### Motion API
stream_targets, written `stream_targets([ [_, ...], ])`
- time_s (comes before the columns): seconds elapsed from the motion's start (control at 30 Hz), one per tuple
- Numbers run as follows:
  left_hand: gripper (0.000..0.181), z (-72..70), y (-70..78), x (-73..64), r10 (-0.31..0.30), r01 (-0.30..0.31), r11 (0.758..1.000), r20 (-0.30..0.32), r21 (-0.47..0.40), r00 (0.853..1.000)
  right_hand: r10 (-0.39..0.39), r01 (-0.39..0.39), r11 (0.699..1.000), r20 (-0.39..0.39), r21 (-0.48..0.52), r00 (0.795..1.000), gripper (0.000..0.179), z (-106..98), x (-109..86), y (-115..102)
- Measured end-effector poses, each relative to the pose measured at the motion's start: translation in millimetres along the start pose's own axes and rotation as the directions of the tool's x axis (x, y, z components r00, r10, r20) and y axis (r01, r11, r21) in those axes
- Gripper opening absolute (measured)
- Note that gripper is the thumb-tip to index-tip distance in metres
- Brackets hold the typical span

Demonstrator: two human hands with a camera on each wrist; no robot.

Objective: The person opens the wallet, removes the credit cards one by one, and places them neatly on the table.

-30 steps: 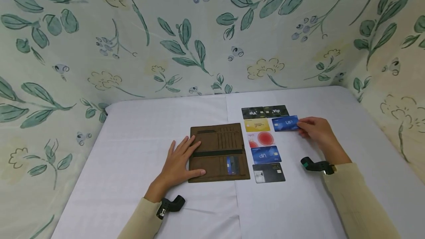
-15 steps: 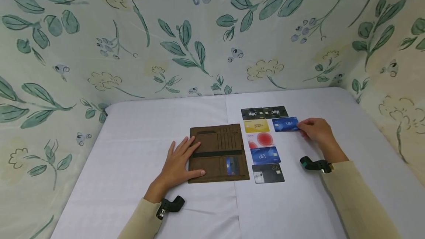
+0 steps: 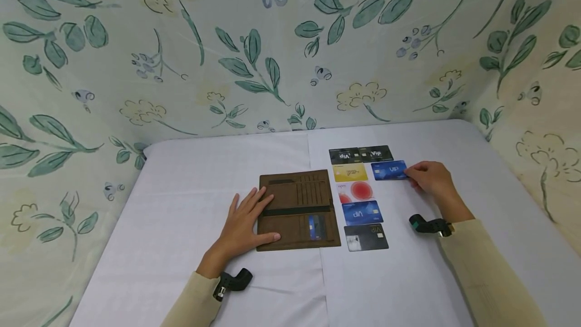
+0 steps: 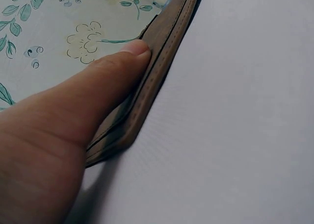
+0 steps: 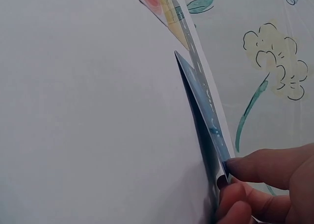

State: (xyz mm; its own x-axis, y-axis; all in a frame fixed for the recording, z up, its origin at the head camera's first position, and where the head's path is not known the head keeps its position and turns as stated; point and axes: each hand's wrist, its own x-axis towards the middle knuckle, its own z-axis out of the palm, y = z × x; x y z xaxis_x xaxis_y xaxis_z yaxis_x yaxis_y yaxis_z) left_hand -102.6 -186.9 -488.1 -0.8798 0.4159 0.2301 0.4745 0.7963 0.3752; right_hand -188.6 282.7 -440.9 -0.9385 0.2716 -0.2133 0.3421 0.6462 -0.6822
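A brown wallet [image 3: 290,231] lies spread flat on the white table, with a blue card [image 3: 317,227] tucked in a lower slot. My left hand [image 3: 245,223] rests on its left side, fingers spread and straight; in the left wrist view the thumb [image 4: 113,72] presses on the wallet's edge [image 4: 147,87]. Off to the right, my right hand [image 3: 431,180] pinches the right end of a blue VIP card [image 3: 388,170]. The right wrist view has this card [image 5: 203,106] between thumb and fingers, its near end slightly raised off the cloth.
Right of the wallet, a column holds two black Vip cards [image 3: 375,154] at the top, then a yellow card [image 3: 350,172], a red-and-white card [image 3: 356,192], a blue VIP card [image 3: 362,212] and a dark grey card [image 3: 366,237]. A floral cloth [image 3: 272,64] hangs behind.
The blue card in my right hand has settled slightly lower, nearer the table. My left hand has stayed in place on the wallet.
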Motion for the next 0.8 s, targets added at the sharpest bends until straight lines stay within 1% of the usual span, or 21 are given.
stream_targets([
  [0.4, 0.096, 1.0, -1.3, 0.1, -0.021, 0.02, 1.0, 0.031, 0.015, 0.999, 0.008, -0.008, 0.999, -0.015, -0.031, 1.0, 0.037, 4, 1.5, 0],
  [0.63, 0.096, -0.3, -0.3, -0.4, -0.006, 0.006, 1.0, 0.007, 0.015, 1.0, 0.019, -0.021, 0.998, -0.037, -0.055, 0.999, 0.037, 9, 1.3, -4],
  [0.8, 0.096, -0.3, -0.6, -0.7, -0.013, 0.012, 1.0, 0.012, 0.017, 1.0, 0.039, -0.042, 0.997, -0.039, -0.066, 0.998, 0.04, 11, 0.8, -7],
])
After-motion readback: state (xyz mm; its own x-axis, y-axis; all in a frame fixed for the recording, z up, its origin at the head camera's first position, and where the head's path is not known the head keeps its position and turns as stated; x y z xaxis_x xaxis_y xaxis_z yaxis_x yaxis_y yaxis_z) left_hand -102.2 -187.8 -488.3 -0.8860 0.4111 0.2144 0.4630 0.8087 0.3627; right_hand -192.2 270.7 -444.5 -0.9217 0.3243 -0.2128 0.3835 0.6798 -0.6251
